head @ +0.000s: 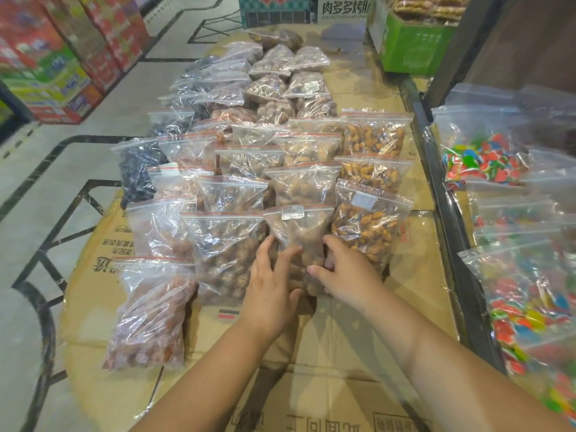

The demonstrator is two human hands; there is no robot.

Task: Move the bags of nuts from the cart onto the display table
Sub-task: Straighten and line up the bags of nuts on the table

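Observation:
A clear zip bag of brown nuts (297, 235) with a white price label lies at the near end of a row on the cardboard-covered display table (343, 338). My left hand (271, 291) grips its lower left side and my right hand (344, 269) its lower right side. Several more bags of nuts lie in overlapping rows behind it, among them a bag of glazed orange-brown nuts (367, 226) to the right and a bag of brown nuts (224, 254) to the left. The cart is out of view.
A bag of reddish dried fruit (149, 319) lies at the near left, bags of dark fruit (137, 173) at the left edge. A black metal rail (448, 213) borders the table's right side, with bags of colourful candy (530, 307) beyond. A green box (411, 48) stands at the back.

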